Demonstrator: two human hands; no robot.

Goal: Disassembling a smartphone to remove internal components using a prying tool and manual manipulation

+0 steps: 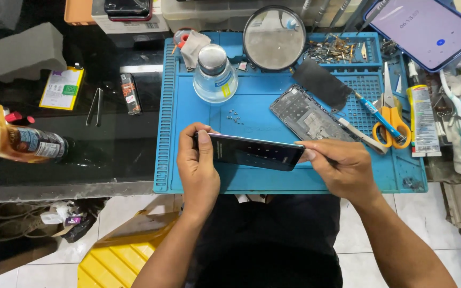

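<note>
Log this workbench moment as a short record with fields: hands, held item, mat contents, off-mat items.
left hand: grips the left end of the dark phone
right hand: pinches the phone's right end
phone: held level above the blue mat
on mat: glass bottle, round magnifier, phone frame, small screws, orange scissors
off mat: tweezers, yellow battery, second phone with lit screen

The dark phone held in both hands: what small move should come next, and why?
Probably lower the dark phone flat onto the blue mat. The left hand and right hand pinch it by its two ends above the mat, while the tiny screws and the bare phone frame lie just behind it.
</note>
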